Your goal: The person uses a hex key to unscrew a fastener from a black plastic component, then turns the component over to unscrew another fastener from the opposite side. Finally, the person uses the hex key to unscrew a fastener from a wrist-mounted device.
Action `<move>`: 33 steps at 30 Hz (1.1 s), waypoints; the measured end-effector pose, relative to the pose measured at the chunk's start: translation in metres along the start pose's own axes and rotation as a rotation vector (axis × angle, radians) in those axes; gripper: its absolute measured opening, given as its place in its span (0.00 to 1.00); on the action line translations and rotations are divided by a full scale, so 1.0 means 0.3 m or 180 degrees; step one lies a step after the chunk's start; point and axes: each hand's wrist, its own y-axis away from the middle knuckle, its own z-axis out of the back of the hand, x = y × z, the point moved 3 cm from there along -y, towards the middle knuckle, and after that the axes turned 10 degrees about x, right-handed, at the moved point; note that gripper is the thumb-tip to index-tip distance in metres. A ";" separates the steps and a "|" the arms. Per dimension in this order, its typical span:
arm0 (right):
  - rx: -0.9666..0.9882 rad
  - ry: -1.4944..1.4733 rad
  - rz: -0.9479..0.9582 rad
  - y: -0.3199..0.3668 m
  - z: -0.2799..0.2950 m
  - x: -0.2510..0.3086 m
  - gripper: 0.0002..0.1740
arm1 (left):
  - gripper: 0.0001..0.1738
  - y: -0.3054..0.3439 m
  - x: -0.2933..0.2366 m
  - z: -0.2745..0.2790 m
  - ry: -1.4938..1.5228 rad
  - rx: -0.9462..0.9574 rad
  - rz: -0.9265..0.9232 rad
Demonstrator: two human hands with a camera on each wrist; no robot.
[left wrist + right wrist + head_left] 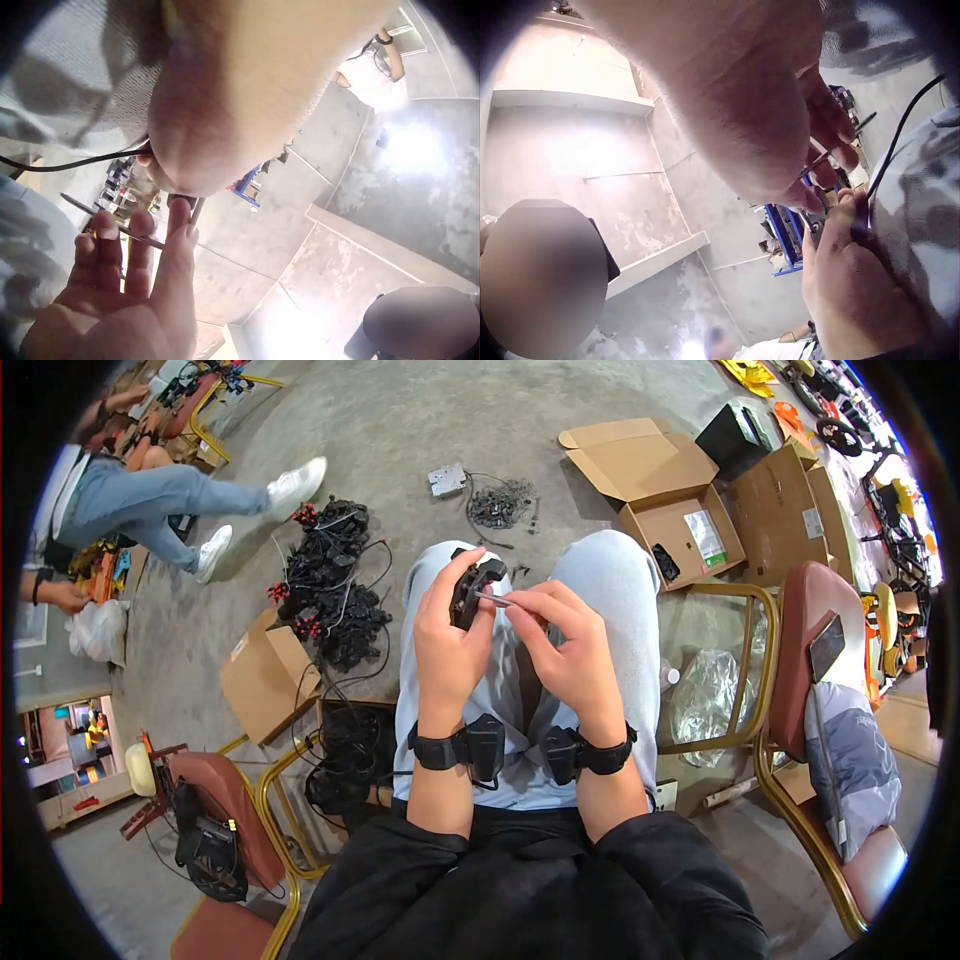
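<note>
Looks like plastic on the small black angular device (pixel 464 598), smooth metal on the thin grey rod (pixel 494 598), matt cardboard on the open brown box (pixel 656 526), glossy metal on the gold tubular chair frame (pixel 735 590), matt concrete across the grey floor (pixel 400 425).

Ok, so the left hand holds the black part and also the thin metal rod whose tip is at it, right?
Not quite: the thin metal rod is pinched in the right hand, not the left, as the head view shows. The left hand does hold the black part, and the rod's tip is at it.
</note>
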 end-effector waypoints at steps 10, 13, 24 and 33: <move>-0.0260 0.1342 0.0777 -0.002 -0.003 0.021 0.20 | 0.24 -0.001 0.002 0.002 -0.0069 0.0019 0.0026; -0.0195 0.1414 0.0662 0.000 -0.003 0.013 0.17 | 0.23 -0.002 0.003 0.000 -0.0117 0.0006 -0.0059; 0.0283 -0.1056 -0.0869 0.013 -0.004 -0.012 0.08 | 0.22 0.004 0.017 -0.002 0.0126 0.0106 0.0077; -0.0121 0.0719 0.0636 -0.003 -0.007 0.006 0.15 | 0.23 0.004 0.011 0.004 0.0103 0.0140 0.0142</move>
